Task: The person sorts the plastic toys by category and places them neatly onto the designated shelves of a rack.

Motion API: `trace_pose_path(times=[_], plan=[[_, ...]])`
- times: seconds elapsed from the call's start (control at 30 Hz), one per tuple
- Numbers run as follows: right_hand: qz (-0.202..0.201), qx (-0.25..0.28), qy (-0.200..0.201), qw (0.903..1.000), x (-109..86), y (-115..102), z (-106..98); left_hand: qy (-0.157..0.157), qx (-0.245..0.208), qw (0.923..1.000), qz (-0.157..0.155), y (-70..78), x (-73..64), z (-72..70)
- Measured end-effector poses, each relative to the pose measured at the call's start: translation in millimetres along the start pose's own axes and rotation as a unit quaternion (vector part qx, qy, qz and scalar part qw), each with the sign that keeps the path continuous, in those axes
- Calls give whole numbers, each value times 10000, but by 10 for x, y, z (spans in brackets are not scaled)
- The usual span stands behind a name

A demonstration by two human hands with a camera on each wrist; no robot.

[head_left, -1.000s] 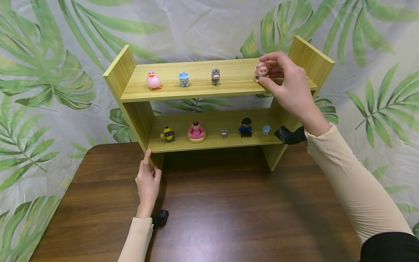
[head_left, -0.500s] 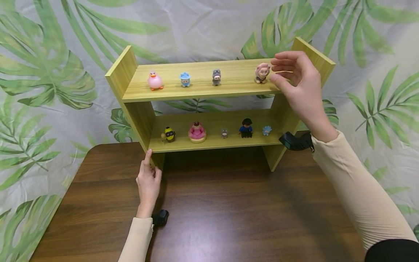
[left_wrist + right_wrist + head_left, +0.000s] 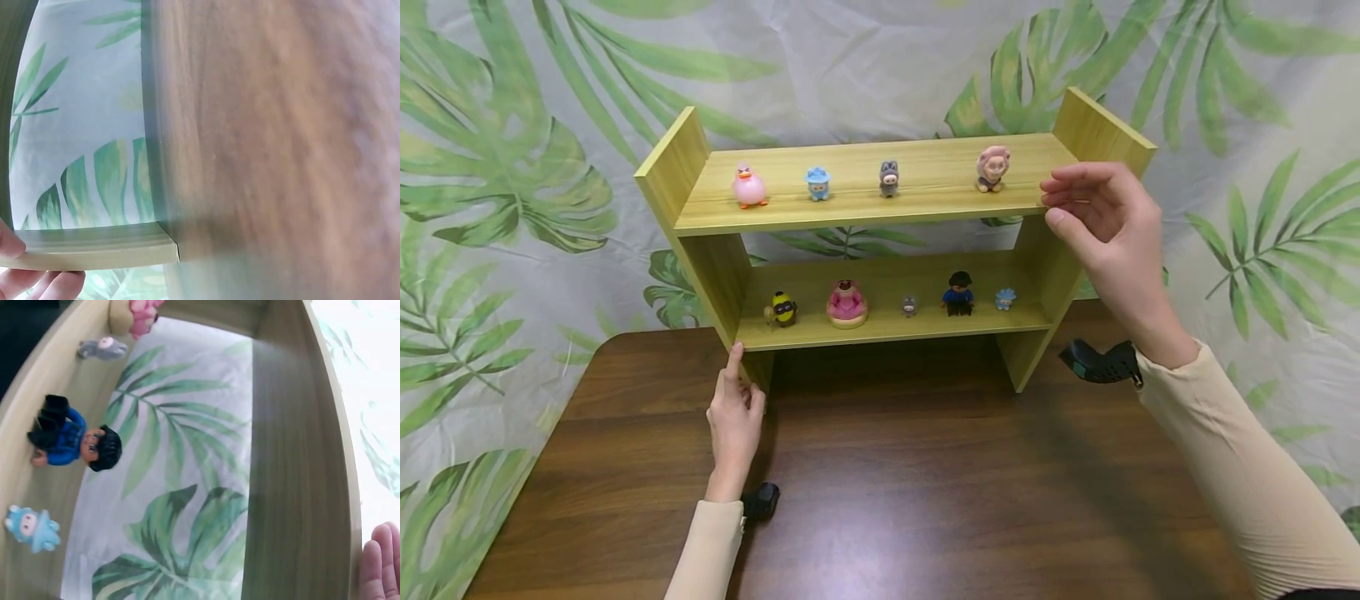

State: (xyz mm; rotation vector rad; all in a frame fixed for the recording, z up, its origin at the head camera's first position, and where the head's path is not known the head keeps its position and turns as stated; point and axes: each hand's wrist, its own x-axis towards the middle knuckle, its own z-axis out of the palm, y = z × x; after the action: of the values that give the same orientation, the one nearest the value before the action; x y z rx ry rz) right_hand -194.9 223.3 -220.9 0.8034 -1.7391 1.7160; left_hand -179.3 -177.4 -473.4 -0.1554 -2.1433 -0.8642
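A two-tier wooden shelf [image 3: 880, 218] stands on the table. My left hand [image 3: 733, 421] holds its lower left side panel [image 3: 112, 253], digits on both faces of the board. My right hand [image 3: 1112, 221], fingers bent loosely with nothing between them, is off the upper tier's right front edge. Nearest to it on that tier sits a pink hooded figurine [image 3: 993, 169]. Farther left are a grey rabbit-eared figurine [image 3: 889, 179], a blue-hatted figurine [image 3: 817, 183] and a pink duck [image 3: 749, 187].
On the lower tier are a yellow-and-black figurine [image 3: 783, 309], a pink bear on a ring [image 3: 847, 305], a small grey figurine [image 3: 909, 306], a black-haired doll in blue [image 3: 75, 435] and a small blue figurine [image 3: 32, 529]. Leaf-print cloth [image 3: 865, 67] hangs behind the brown table [image 3: 887, 467].
The right hand has let go of the pink hooded figurine, which stays on the upper tier, and has moved right and down. The left hand stays at the side panel.
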Motion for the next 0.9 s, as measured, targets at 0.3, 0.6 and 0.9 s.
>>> trace_pose_path(times=[0.3, 0.6, 0.9], plan=[[166, -85, -524, 9985, -303, 66, -52, -233, -14, 9997, -9, -4, -13, -43], [235, -1176, -1359, 9834, -654, 283, -75, -510, -82, 9986, -114, 27, -10, -116], [314, -2229, -1637, 9605, -924, 370, -45, -898, -106, 9954, -330, 111, -13, -236]])
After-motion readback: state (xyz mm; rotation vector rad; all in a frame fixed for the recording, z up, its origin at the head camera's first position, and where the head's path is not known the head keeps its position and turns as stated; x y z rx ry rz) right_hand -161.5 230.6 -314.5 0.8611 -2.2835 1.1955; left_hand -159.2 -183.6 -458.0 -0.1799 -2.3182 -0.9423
